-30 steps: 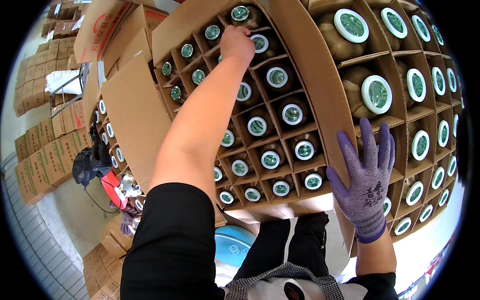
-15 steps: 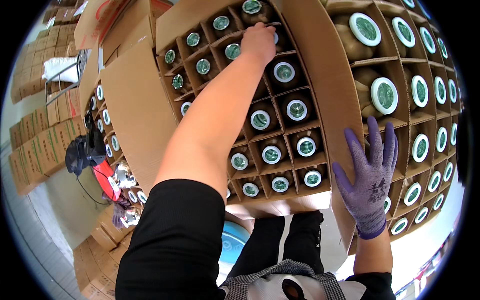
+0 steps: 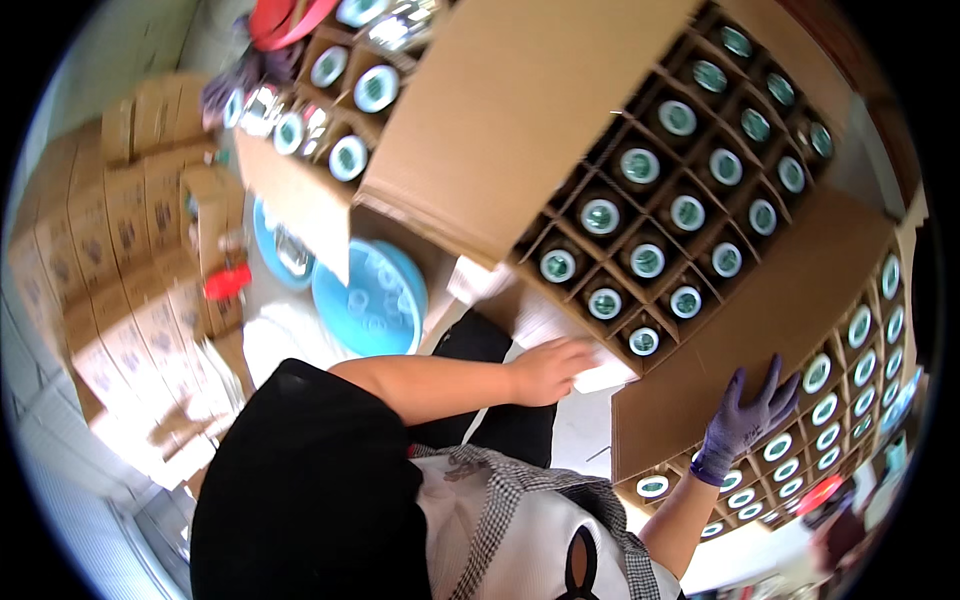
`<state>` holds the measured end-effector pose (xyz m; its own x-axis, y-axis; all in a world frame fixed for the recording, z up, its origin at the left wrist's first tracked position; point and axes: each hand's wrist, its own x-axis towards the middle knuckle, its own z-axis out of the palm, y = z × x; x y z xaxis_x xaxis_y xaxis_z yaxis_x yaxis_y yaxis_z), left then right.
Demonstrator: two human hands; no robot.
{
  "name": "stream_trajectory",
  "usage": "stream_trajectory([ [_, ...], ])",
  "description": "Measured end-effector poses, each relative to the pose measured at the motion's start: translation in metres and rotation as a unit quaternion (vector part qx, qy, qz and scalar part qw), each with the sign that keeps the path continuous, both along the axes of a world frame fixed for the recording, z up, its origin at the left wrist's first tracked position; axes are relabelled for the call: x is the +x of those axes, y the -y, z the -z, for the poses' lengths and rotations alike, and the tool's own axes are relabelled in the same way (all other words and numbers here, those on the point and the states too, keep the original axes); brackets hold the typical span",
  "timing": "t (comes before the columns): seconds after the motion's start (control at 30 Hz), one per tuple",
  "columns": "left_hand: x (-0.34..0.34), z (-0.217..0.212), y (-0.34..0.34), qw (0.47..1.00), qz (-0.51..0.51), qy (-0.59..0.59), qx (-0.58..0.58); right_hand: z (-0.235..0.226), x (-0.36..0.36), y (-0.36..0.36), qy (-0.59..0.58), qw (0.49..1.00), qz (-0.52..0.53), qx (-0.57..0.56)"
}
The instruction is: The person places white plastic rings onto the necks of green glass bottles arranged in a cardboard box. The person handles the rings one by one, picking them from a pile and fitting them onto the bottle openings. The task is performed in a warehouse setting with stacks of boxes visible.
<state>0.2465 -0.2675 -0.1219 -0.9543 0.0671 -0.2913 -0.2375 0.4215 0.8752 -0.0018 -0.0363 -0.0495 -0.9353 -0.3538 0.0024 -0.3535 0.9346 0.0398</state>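
My bare left hand (image 3: 552,370) is by the near corner of an open carton, close to its pale front flap (image 3: 608,372). Motion blur smears its fingers, so I cannot make out whether they hold anything. Cardboard dividers split that carton into cells, with glass jars (image 3: 648,260) standing in them, many with white-rimmed mouths. To the right, my right hand (image 3: 745,420) wears a purple-grey glove, its fingers spread and holding nothing. It is at the edge of the cardboard flap (image 3: 745,325) between this carton and a second one of jars (image 3: 777,446); contact is unclear.
A wide flap (image 3: 520,110) spreads out on the left of the middle carton. Beyond it stands another carton with jars (image 3: 376,89). Blue tubs (image 3: 418,300) sit on the floor near my legs. Stacked cardboard boxes (image 3: 125,220) fill the far left.
My left hand has come back from the far jars to the carton's near edge. The view has turned, bringing the blue tubs into fuller sight. My gloved right hand stays spread near the flap.
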Motion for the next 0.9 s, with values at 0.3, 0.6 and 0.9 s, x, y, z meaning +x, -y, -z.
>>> stream_trajectory([
  [0.3,0.279,0.060,0.159,0.697,-0.500,0.466,-0.216,0.021,-0.007,-0.030,0.005,0.999,-0.031,0.045],
  [0.6,0.223,0.130,0.242,0.747,-0.354,0.515,-0.228,0.012,-0.010,-0.016,0.090,0.995,0.031,-0.037],
  [0.9,0.288,0.175,0.256,0.721,-0.480,0.385,-0.319,0.002,0.009,0.007,0.017,1.000,-0.003,0.017],
])
